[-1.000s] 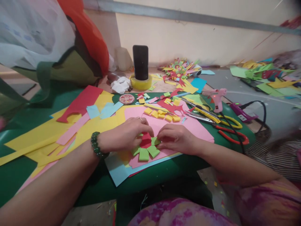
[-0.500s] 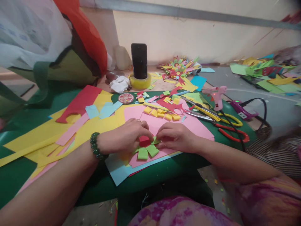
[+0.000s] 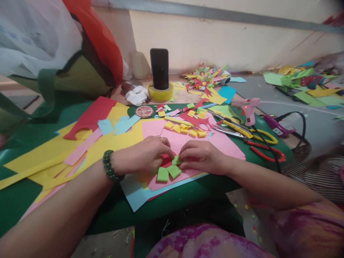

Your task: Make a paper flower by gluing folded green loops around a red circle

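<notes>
My left hand (image 3: 143,156), with a ring and a green bead bracelet (image 3: 109,166), presses its curled fingers onto a small paper flower (image 3: 168,168) made of a red centre and folded green petals. My right hand (image 3: 202,156) pinches a green petal at the flower's right side. Both hands touch the piece, which lies on a pink sheet (image 3: 215,143) over light blue and yellow paper. A row of folded yellow paper loops (image 3: 185,130) lies just beyond my fingers.
Scissors with yellow and red handles (image 3: 258,143) and a pink glue gun (image 3: 247,109) lie to the right with a black cable. A phone (image 3: 159,68) stands in a yellow tape roll. Red, yellow, pink and blue sheets cover the green table (image 3: 21,200); finished paper flowers (image 3: 205,77) lie behind.
My fingers have shifted slightly on the flower, folding and pressing a green petal against the red centre. The hands stay in the same place.
</notes>
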A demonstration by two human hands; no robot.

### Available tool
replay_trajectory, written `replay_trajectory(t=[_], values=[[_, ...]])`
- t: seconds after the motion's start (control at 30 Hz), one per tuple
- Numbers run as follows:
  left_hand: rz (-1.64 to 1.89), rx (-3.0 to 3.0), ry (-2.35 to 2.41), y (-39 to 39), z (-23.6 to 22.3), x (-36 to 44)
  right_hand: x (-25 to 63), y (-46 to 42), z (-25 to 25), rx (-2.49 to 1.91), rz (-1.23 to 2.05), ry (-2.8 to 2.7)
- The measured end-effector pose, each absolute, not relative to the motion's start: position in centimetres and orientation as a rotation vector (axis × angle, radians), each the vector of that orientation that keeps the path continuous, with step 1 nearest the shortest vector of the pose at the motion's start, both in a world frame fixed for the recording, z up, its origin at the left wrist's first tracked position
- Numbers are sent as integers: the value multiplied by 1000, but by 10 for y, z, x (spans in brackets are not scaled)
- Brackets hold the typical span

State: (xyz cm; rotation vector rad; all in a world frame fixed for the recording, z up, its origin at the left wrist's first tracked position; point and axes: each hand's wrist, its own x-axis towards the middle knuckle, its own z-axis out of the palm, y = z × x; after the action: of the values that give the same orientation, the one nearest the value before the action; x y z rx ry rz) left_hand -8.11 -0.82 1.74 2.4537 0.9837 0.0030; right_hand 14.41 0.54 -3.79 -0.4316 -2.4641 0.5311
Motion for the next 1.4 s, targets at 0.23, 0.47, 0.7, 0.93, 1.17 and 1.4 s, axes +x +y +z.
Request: replay_trajectory(t=[0.23, 0.47, 0.7, 0.93, 1.17, 1.4], values=[[6, 2456, 983, -10, 19, -80, 143, 5, -38, -419, 512, -2478], [-34, 2427, 1024, -11, 24, -79, 144, 4, -34, -444, 415, -2533], [-60, 2324, 1160, -13, 28, -76, 141, 1, -24, -407, 252, -2728], [-54, 2286, 1158, -12, 27, -79, 140, 0, -28, -391, 220, -2710], [-31, 2273, 1158, -12, 26, -82, 141, 1, -29, -387, 234, -2717], [-30, 2274, 1160, -13, 27, -81, 139, 0, -29, -337, 237, -2697]])
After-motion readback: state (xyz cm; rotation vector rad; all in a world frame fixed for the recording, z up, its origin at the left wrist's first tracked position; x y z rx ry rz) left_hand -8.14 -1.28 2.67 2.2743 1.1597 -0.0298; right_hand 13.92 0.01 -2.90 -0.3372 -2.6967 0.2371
